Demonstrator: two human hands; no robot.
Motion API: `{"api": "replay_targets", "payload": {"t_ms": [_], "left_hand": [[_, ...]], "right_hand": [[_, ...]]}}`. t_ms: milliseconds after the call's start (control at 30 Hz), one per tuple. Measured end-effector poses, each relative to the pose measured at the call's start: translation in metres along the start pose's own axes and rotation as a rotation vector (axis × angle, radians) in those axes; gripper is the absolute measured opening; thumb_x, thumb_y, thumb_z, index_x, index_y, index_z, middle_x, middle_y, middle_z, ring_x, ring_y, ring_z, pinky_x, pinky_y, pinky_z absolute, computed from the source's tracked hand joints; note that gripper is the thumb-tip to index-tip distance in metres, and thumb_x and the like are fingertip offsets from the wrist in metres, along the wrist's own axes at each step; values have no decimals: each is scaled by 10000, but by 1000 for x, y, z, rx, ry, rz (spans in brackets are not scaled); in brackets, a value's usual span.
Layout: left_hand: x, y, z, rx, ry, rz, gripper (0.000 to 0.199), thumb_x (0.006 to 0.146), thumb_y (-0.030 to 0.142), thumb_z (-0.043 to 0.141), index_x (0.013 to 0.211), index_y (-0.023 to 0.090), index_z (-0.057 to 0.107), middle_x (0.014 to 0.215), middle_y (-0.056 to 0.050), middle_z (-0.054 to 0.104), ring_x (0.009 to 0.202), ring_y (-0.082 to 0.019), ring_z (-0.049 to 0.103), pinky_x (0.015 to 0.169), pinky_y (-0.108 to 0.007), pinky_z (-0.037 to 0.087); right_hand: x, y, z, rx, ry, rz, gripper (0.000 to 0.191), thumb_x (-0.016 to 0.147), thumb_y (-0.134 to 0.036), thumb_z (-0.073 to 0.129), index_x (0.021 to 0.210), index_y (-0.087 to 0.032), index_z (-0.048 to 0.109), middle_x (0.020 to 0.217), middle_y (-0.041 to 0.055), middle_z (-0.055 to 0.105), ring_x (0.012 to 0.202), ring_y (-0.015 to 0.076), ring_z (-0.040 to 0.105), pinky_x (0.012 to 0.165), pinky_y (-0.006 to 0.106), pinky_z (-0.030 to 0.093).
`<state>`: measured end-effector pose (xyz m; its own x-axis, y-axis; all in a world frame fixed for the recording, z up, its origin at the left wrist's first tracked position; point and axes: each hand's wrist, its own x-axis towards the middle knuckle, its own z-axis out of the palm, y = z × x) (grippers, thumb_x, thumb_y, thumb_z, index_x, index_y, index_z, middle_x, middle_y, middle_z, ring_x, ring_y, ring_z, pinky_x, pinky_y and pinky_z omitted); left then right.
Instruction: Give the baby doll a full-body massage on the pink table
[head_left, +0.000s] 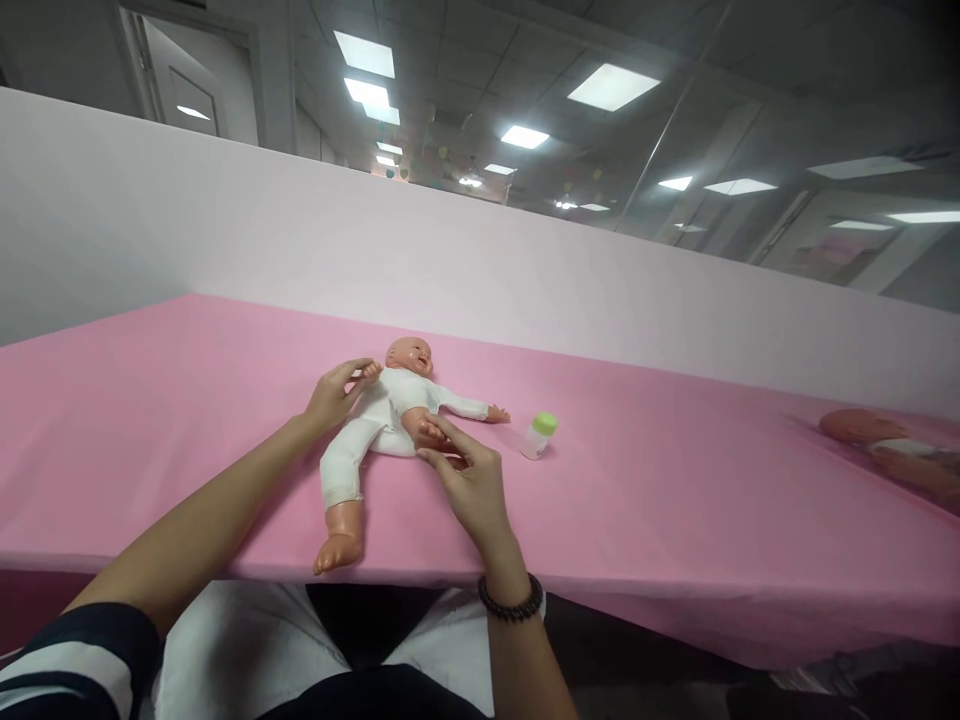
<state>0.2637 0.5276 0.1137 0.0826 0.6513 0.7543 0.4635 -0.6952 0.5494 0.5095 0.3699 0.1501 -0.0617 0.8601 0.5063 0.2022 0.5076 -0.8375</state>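
Observation:
A baby doll (pixel 403 392) in a white outfit lies on its back on a pink-covered table, its head away from me. My left hand (pixel 334 394) pinches the doll's small hand beside its shoulder. With thumb and fingers, my right hand (pixel 470 482) grips one foot of the doll, raised over its lower body. The other leg (pixel 343 500) lies stretched toward the front edge, its bare foot turned to the left. One doll arm reaches out to the right. Just past it stands a small clear bottle (pixel 538 437) with a green cap, slightly tilted in view.
The pink table cover (pixel 675 480) spreads to both sides. At the far right lies another doll (pixel 892 450), partly cut off by the frame. A low white partition (pixel 480 260) runs behind the table, with glass above it.

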Motion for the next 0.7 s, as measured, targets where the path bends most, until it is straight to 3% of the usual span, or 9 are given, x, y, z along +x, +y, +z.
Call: {"api": "replay_targets", "payload": {"t_ms": [100,200,333,433,600,700], "left_hand": [[8,-15,-6,-105,260,-194,362,905,384,637,1219,204,641,1241,-110,692,1119,-237,671,949,-386,576],[15,-39,-18,-294,524,-459,288,901,278,638,1173,185,616,1294,-132,649,1149,-216,662,951,-359,580],[16,-62,-35,-609,685,-901,82,902,109,641,961,164,628,1101,-90,694,1017,-148,699,915,-260,587],[15,-67,-43,-702,772,-1127,150,897,20,611,863,165,596,938,-61,687,913,-140,706,850,-262,614],[15,-65,-43,-695,812,-1126,161,905,18,605,850,169,595,977,-72,690,921,-148,706,848,-275,622],[15,-60,-35,-658,791,-951,99,906,68,632,921,165,636,1088,-84,697,997,-149,705,915,-270,596]], "right_hand": [[-23,-13,-20,-60,-8,-6,436,852,-198,720,1283,-261,708,1148,38,759,966,214,757,837,336,656],[-51,-9,-34,-145,19,-94,436,868,-167,713,1289,-283,706,1182,34,748,983,212,757,837,323,662],[-91,18,-34,-249,118,-246,498,900,-118,671,1363,-299,652,1274,39,709,1101,227,727,892,328,655],[-115,41,-28,-328,124,-352,595,908,-45,626,1434,-318,582,1293,33,699,1143,214,710,923,311,642],[-123,51,-22,-392,167,-424,667,897,8,613,1466,-332,543,1289,28,702,1133,195,714,970,304,620],[-102,33,-26,-364,142,-441,684,898,-6,625,1483,-345,519,1294,19,700,1109,180,722,917,267,633]]}}
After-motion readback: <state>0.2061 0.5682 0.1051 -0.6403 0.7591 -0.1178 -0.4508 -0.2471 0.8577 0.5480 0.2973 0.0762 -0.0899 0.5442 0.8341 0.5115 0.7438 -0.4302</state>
